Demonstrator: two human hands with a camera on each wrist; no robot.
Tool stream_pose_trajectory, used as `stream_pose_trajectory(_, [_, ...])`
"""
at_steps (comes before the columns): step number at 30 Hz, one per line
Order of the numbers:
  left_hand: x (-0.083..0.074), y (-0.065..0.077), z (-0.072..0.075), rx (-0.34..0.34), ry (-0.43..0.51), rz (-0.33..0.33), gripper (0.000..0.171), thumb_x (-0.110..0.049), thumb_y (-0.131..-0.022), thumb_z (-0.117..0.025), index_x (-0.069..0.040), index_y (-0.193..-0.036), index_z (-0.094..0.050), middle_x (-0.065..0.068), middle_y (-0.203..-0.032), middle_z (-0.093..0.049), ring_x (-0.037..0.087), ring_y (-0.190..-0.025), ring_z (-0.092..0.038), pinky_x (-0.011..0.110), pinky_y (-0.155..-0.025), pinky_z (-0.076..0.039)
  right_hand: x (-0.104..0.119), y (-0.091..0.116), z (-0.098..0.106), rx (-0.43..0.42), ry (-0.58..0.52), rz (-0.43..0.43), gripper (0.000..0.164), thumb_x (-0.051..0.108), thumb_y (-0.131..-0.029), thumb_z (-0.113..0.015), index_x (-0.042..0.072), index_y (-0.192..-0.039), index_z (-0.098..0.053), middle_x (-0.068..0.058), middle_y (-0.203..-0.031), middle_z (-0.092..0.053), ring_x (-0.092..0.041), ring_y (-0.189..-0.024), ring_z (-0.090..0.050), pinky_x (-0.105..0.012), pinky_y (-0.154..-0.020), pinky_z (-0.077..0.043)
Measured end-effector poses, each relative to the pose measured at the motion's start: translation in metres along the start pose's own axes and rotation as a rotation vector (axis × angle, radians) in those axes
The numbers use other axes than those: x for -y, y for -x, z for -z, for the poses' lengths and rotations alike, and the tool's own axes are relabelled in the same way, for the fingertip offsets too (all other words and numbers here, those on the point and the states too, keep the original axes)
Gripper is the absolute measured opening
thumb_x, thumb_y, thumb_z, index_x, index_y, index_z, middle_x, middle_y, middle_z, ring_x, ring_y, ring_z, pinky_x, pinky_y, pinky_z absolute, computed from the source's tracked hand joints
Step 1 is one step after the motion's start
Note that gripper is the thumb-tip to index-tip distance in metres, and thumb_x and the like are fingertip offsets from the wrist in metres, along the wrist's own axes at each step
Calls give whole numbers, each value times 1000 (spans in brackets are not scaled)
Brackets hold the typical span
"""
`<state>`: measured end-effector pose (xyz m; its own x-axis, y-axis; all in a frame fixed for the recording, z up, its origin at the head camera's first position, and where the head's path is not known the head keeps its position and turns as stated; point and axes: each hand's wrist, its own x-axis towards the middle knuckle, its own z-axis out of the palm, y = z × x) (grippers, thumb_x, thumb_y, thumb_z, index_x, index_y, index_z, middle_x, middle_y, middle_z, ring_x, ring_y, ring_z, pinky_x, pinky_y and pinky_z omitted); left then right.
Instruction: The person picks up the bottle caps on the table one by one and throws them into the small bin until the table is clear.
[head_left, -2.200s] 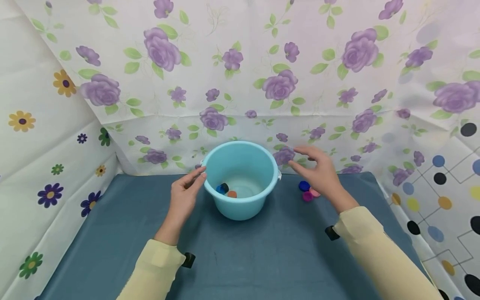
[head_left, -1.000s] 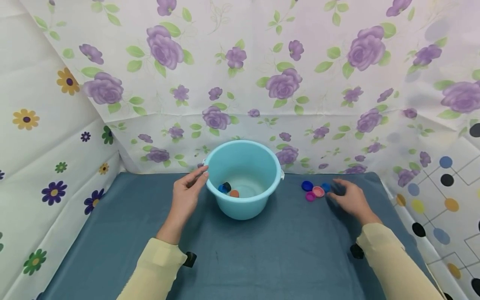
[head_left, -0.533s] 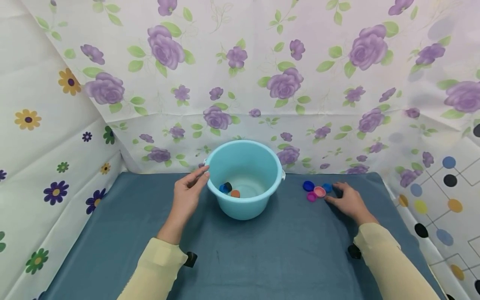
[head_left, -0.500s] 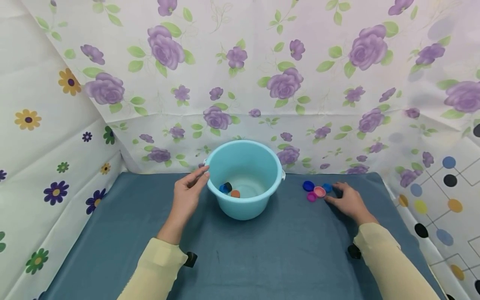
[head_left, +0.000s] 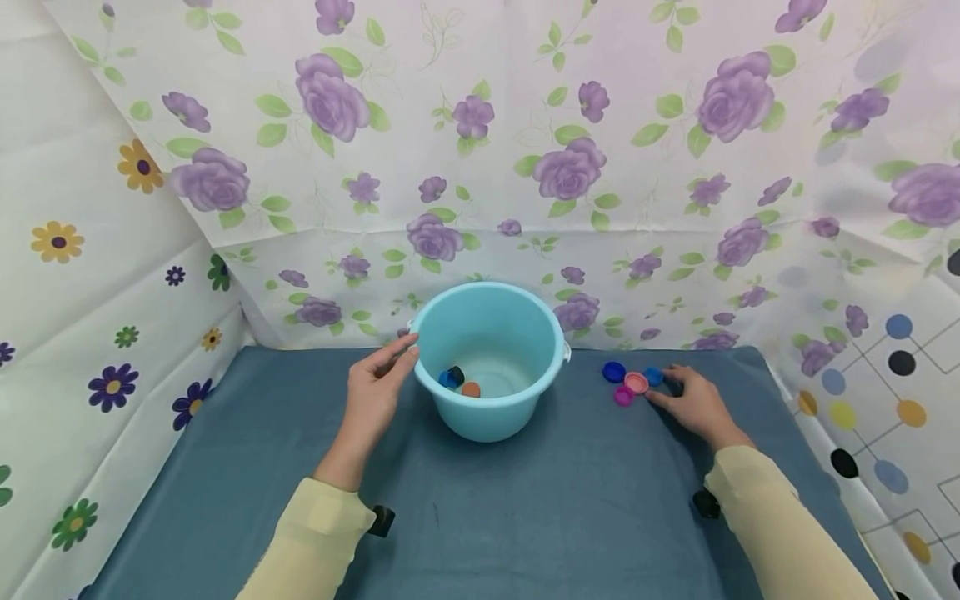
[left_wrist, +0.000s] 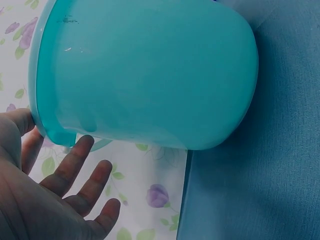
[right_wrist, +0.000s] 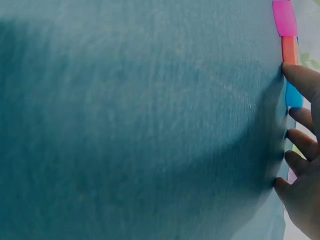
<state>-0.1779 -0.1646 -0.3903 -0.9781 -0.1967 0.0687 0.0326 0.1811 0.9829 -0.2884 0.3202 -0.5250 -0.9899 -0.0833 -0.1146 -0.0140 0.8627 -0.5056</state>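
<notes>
A light blue plastic bucket (head_left: pixel 483 417) stands upright at the back of the table. My left hand (head_left: pixel 375 383) pinches its left rim with thumb and index finger; the other fingers spread loosely beside the wall in the left wrist view. To the bucket's right, several bottle caps lie grouped: a dark blue cap (head_left: pixel 613 372), a magenta cap (head_left: pixel 623 396), a coral-pink cap (head_left: pixel 636 383) and a light blue cap (head_left: pixel 653 377). My right hand (head_left: pixel 697 404) has its thumb and index finger at opposite sides of the light blue cap, which sits on the cloth.
Inside the bucket lie a blue cap (head_left: pixel 448 380), a black cap (head_left: pixel 457 374) and an orange cap (head_left: pixel 471 389). Blue cloth (head_left: pixel 480 517) covers the table. A rose-patterned sheet (head_left: pixel 480 150) hangs close behind, with patterned sheets at both sides.
My right hand has come down from beside the bucket to the caps, its fingers closing in around the light blue one. The dark blue and coral-pink caps have shifted slightly left. My left hand stays put.
</notes>
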Motion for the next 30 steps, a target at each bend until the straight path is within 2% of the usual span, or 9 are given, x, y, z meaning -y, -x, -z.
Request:
stream_pose_trajectory(7, [1, 0, 0, 3, 9, -2, 36, -30, -91, -61, -17, -125, -63, 4, -131, -58, 20, -113, -58, 42, -100, -43, 4, -4, -3, -10, -16, -17, 79, 58, -84, -60, 1, -137, -45, -24, -150, -26, -47, -136, -22, -64, -104, -24])
stream_pose_trajectory(20, [2, -1, 0, -7, 7, -13, 34, -29, -91, -62, -18, -123, -64, 2, -130, -58, 14, -106, -60, 40, -97, -45, 7, -8, -7, -74, -10, -8, 59, 43, -89, -61, 1, -129, -53, -26, -147, -32, -48, -132, -29, -63, -101, -30])
stream_pose_trajectory(23, [3, -2, 0, -9, 10, -7, 34, -29, -91, -62, -18, -123, -64, 2, -130, -58, 15, -107, -60, 40, -97, -45, 6, -8, -9, -81, -2, -6, 59, 43, -89, -61, 1, -129, -54, -26, -146, -33, -48, -131, -30, -63, -100, -30])
stream_pose_trajectory(25, [10, -6, 0, -14, 11, -16, 34, -34, -90, -62, -21, -122, -65, 0, -130, -58, 13, -107, -60, 40, -97, -45, 6, -8, -9, -83, 0, -7, 59, 44, -89, -61, 1, -129, -54, -25, -146, -34, -48, -131, -31, -62, -100, -31])
stream_pose_trajectory(30, [9, -5, 0, -14, 13, -14, 34, -34, -90, -63, -21, -122, -65, 0, -131, -58, 15, -110, -59, 40, -98, -45, 9, -5, -7, -87, -7, -20, 58, 44, -89, -61, 1, -127, -55, -25, -144, -36, -47, -130, -33, -62, -100, -32])
